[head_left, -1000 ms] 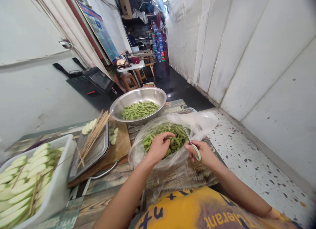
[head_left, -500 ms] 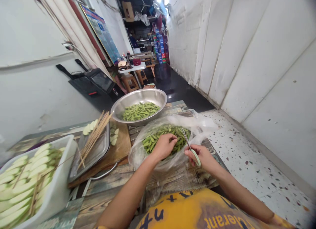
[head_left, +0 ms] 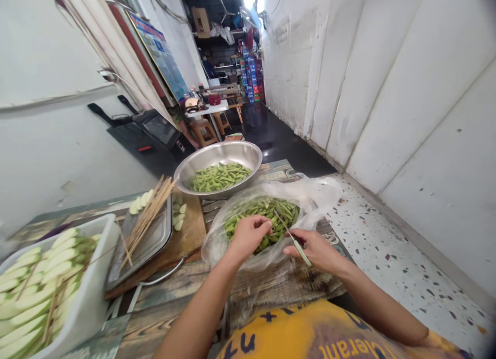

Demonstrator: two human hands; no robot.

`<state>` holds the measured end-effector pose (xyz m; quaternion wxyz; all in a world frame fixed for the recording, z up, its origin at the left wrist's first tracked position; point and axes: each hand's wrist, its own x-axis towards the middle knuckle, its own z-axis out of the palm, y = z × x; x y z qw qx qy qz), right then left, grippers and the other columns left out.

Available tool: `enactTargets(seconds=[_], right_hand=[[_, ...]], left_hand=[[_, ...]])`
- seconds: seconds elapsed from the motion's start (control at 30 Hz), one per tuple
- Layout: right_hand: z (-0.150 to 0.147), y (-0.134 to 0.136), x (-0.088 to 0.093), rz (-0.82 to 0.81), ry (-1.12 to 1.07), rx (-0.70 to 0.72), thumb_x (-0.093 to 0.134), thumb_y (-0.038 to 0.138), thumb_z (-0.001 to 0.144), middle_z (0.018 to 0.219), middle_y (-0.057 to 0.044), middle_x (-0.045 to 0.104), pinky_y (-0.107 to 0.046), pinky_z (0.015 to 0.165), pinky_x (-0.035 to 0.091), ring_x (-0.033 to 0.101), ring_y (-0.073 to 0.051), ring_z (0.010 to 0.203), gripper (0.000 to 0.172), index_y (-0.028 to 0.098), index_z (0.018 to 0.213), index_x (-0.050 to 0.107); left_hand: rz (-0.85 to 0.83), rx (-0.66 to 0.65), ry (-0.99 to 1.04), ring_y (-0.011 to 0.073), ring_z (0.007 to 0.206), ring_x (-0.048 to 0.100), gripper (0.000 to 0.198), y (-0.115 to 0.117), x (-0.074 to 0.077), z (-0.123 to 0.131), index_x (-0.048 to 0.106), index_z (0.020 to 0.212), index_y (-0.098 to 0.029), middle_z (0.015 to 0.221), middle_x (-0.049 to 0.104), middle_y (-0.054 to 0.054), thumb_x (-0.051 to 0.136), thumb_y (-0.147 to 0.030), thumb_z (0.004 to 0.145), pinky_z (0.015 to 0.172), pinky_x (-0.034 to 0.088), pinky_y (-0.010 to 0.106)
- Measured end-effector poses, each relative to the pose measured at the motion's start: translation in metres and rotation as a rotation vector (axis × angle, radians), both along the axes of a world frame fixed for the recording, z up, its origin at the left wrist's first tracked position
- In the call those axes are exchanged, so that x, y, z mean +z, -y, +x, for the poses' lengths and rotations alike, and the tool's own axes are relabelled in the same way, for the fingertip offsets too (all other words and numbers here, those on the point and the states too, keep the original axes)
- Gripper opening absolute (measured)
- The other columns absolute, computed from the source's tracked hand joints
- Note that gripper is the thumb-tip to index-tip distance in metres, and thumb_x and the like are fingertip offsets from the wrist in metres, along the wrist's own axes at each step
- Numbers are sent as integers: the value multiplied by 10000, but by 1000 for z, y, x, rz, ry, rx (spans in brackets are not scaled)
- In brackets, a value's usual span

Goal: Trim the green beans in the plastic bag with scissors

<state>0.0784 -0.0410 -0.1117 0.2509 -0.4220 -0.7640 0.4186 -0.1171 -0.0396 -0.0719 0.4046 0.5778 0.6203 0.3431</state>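
Note:
Green soybean pods (head_left: pixel 289 210) fill an open clear plastic bag (head_left: pixel 217 227) on the table. My right hand (head_left: pixel 315 250), at the bag's near right side, is shut on a pair of scissors (head_left: pixel 297 243) with pale green handles. Their blades point up and left over the pods. Over the middle of the bag, my left hand (head_left: pixel 250 235) has its thumb and fingers pinched together close to the blade tips; whatever lies between them is too small to make out. Just behind the bag stands a wide steel basin (head_left: pixel 242 151) with more pods in it.
At left, a white tub (head_left: pixel 95 286) holds pale green slices and sticks. Bamboo skewers (head_left: pixel 149 219) rest on a metal tray (head_left: pixel 165 232), partly over a wooden board (head_left: pixel 194 214). The wooden table (head_left: pixel 166 317) ends at right above a speckled floor (head_left: pixel 391 255). A white wall runs beyond.
My left hand has moved slightly left and down. The scissors have turned and lowered, their blades now nearer the left fingertips.

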Motion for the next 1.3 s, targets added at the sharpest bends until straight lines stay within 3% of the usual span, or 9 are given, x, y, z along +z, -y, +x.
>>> enactTargets(seconds=[0.2,0.33,0.5,0.6,0.77,0.9,1.17,1.3], right_hand=[[-3,2,6,-8,-1,15,605,503,778,582,31,468,-202,511,295,403,-110,562,348,157,790,642],[-5,5,5,-180,-82,2,578,523,786,489,41,445,-200,444,306,429,-98,443,387,155,669,561],[-5,4,1,-346,-253,24,605,543,762,492,40,486,-205,440,367,487,-106,428,392,154,747,556],[-6,5,-2,-441,-310,68,578,579,766,545,29,521,-198,417,373,525,-121,469,450,149,897,562],[-10,9,-3,-489,-328,78,580,616,744,571,32,504,-182,376,370,530,-120,487,509,147,943,554],[-10,11,1,-497,-355,65,584,631,729,555,37,496,-179,364,373,519,-112,467,528,145,932,555],[-12,13,2,-490,-393,23,603,609,726,507,51,489,-172,329,343,465,-88,397,504,139,902,560],[-14,12,-2,-527,-432,9,616,598,720,552,41,512,-176,335,356,506,-106,439,499,146,922,552]], left_hand=[[-1,-85,9,94,519,466,215,4,8,3,657,664,-140,596,619,-1,574,-326,732,514,334,211],[-92,-82,43,69,449,354,238,6,11,2,664,713,-128,520,527,-35,612,-359,702,459,258,212],[-177,34,424,24,392,247,355,2,8,-3,593,814,-127,500,393,-89,717,-387,607,406,166,191],[-199,50,623,-1,375,233,359,1,9,-2,518,766,-133,546,442,-76,736,-360,593,385,115,179],[-162,94,619,-7,372,299,267,3,10,7,473,764,-138,689,626,24,670,-221,604,375,117,161],[-121,172,615,14,363,339,278,5,6,15,426,749,-168,586,621,-12,634,-156,566,376,154,152],[-128,138,587,25,347,324,240,8,3,21,434,692,-171,520,605,-22,643,-166,574,372,165,170],[-141,117,562,27,345,325,217,9,1,20,439,657,-170,524,602,-14,642,-184,579,374,165,177]])
